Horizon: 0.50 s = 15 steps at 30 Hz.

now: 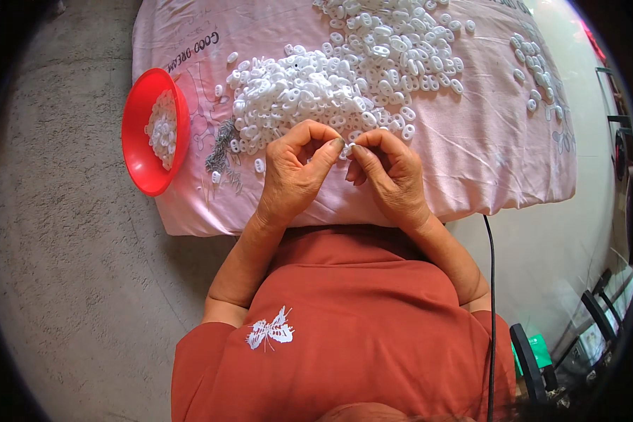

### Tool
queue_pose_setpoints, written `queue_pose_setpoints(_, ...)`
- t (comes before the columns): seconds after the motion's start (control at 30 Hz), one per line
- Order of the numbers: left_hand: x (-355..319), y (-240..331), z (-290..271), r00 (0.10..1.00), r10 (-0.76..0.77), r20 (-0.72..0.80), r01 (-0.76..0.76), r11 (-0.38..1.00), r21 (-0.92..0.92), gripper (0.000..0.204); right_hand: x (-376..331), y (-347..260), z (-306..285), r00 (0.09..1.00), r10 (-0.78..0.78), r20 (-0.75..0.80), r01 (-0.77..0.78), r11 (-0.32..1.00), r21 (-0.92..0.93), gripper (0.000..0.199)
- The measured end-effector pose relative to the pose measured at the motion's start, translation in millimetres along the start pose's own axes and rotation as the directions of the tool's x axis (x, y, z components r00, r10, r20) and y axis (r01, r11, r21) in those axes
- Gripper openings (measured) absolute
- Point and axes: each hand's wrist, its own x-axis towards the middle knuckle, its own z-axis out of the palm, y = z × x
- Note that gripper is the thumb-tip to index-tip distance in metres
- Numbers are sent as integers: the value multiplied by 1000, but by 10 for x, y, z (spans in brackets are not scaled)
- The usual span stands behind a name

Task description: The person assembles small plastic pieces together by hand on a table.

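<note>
At the centre of the frame, a small white plastic oval link (pixel 346 150) was pinched between the fingertips of the left hand (pixel 293 172) and right hand (pixel 389 172), both closed on it, just below the heap of white plastic links (pixel 330 84) on the pink cloth (pixel 485 148).

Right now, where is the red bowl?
In the head view the red bowl sits at the person's left, on the pink cloth's left edge, holding some white pieces.
</note>
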Motion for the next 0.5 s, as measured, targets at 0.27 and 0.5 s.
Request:
queue_pose_setpoints(0.27, -10, -31, 19, 1000, -10, -1, 10, 998, -62, 5, -4, -12, 2, 1000, 2, -1, -2, 1000, 23, 9)
queue_pose_setpoints(0.5, -10, -23, 25, 999, -15, -29, 9, 986, -168, 8, -1, -29, 7, 1000, 2, -6, -2, 1000, 10, 10)
